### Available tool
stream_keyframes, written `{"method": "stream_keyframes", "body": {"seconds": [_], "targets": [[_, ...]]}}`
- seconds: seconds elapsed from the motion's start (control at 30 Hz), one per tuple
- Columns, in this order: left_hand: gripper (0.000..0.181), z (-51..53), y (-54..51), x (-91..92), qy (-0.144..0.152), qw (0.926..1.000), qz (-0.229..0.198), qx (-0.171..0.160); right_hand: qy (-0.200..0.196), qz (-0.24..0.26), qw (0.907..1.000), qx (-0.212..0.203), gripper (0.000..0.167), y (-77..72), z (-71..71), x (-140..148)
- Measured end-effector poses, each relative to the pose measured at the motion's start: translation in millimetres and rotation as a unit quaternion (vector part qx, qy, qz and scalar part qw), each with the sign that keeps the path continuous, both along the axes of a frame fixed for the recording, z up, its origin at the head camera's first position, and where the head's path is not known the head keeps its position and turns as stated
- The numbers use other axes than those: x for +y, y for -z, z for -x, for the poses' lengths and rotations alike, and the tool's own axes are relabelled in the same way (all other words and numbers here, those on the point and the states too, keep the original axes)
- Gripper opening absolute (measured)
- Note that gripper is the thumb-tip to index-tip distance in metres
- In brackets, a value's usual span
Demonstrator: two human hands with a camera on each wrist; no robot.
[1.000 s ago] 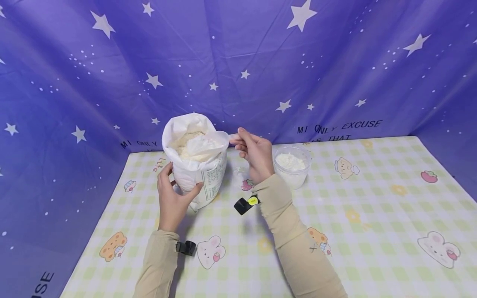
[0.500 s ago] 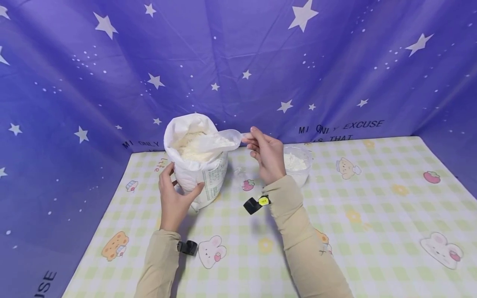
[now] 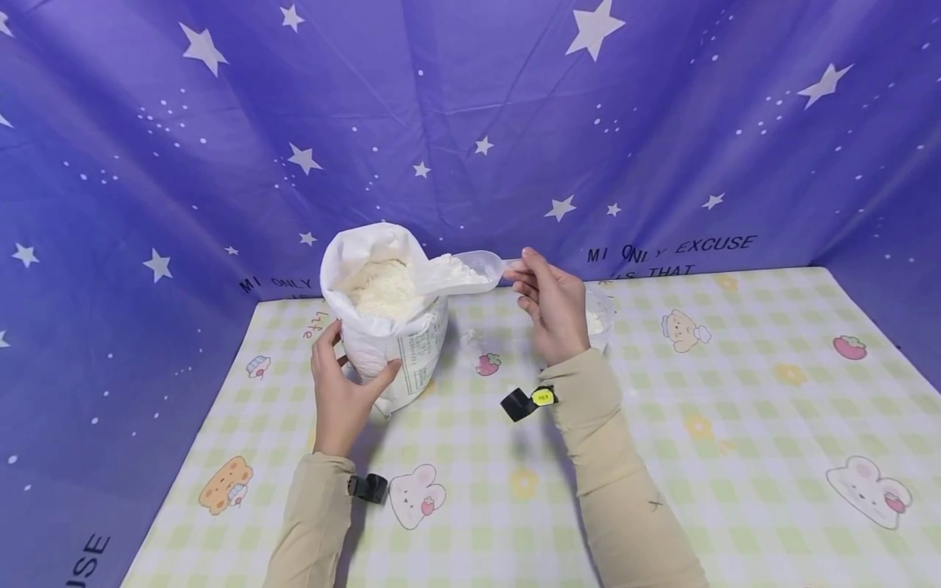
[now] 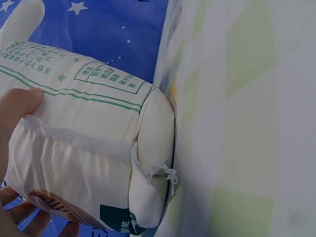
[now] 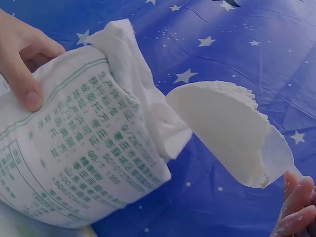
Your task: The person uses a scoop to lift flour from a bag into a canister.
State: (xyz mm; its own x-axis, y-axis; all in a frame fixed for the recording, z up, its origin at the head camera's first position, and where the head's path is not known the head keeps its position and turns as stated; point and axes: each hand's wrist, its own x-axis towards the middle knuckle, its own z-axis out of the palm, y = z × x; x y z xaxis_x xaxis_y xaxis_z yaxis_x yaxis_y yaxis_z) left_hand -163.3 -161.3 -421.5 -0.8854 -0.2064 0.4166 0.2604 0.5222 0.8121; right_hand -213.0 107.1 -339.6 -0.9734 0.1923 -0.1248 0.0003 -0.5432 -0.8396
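A white cloth bag of flour [image 3: 422,347] with green print stands upright on the table, its mouth wide and pale flour [image 3: 382,287] showing inside. My left hand [image 3: 344,396] grips its near left side, thumb in front and fingers round the far side, as the left wrist view also shows. Between thumb and fingers my right hand [image 3: 551,306] pinches the handle of a translucent scoop [image 3: 470,282]. White flour [image 5: 212,106] is heaped in the scoop, whose tip is at the bag's right rim. Partly hidden behind the right hand is a clear round tub [image 3: 599,318] with white powder in it.
A checked tablecloth [image 3: 735,408] with cartoon prints covers the table. Behind and at both sides hangs a purple-blue curtain [image 3: 478,98] with stars, close to the bag. A little spilled powder [image 3: 470,335] lies right of the bag.
My right hand has moved to the right, drawing the filled scoop from over the bag's mouth to its rim and covering more of the tub. The left hand and bag stay put.
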Motion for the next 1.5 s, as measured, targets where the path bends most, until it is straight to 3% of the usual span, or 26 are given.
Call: {"method": "stream_keyframes", "body": {"seconds": [0.93, 1.27, 1.5], "targets": [[0.093, -0.6, 0.9, -0.3, 0.003, 1.0, -0.006, 0.0, 0.076, 0.048, 0.9954, 0.035, 0.019, -1.3, -14.6, 58.2], [0.092, -0.6, 0.7, 0.6, 0.002, 1.0, -0.003, -0.002, 0.121, 0.05, 0.9908, 0.035, 0.019, -0.6, -17.4, 81.7], [0.093, -0.9, 0.5, -0.1, -0.001, 1.0, -0.003, -0.002, 0.134, 0.063, 0.9888, 0.013, 0.019, 3.8, -15.5, 97.3]]}}
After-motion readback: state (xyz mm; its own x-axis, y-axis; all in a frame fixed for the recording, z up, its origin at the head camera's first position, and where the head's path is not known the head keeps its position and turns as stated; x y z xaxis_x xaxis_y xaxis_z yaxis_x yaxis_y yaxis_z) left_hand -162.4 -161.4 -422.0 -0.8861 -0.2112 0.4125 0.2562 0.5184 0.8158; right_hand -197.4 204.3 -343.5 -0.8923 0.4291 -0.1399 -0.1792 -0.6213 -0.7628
